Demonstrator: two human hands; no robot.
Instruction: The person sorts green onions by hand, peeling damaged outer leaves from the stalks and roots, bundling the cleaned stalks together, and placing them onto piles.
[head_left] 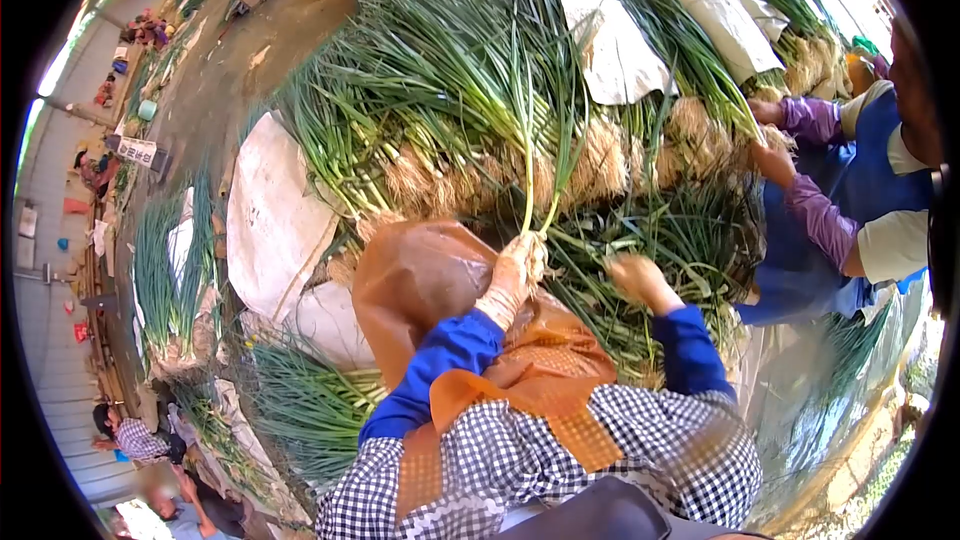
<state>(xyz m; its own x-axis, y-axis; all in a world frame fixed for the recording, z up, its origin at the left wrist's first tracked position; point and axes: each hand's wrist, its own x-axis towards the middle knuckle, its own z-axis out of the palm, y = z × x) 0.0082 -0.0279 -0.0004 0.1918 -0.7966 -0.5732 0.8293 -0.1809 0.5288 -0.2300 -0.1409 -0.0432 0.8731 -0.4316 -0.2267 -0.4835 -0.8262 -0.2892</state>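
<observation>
My left hand (513, 272) is closed around the root ends of a few green onions (529, 155), whose long leaves point up and away from me. Pale, stringy roots show at its fingers. To its right, my right hand (643, 281) hovers over a heap of loose green leaves (670, 235). Motion blurs its curled fingers, so whether it holds anything is unclear. Just beyond both hands lies a thick row of green onions (430, 70), their tan roots (600, 160) facing me. An orange-brown apron (420, 265) covers my lap.
At the right, a person in a blue apron (810, 240) grips onions at the same pile. White sheets (275, 210) lie among the bundles. More onions stand at the left (165, 280). Wet ground (270, 60) runs along the left, with several people beyond.
</observation>
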